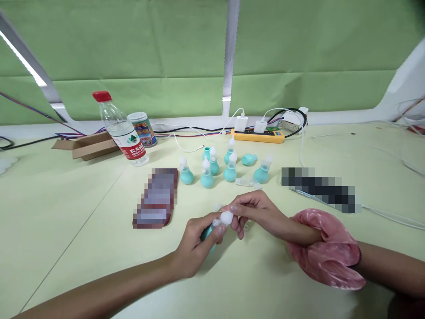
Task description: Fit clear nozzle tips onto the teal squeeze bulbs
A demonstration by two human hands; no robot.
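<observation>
My left hand [195,246] is closed around a teal nasal aspirator bulb [207,232], tilted and partly hidden by the fingers. A white rounded tip [226,217] shows at its upper end, between both hands. My right hand [252,210] pinches this tip from the right with thumb and fingers. Just beyond the hands stand several teal aspirators with white tips, among them one aspirator [207,175] near the middle and another [262,172] at the right. A loose teal bulb [249,159] lies on its side. Clear plastic parts [245,182] lie in front of it.
On the pale table [99,248], a phone [156,199] lies to the left and a dark device [318,189] with a cable to the right. A water bottle [124,133], a can [143,128], an open carton [93,147] and a yellow power strip [257,136] stand at the back.
</observation>
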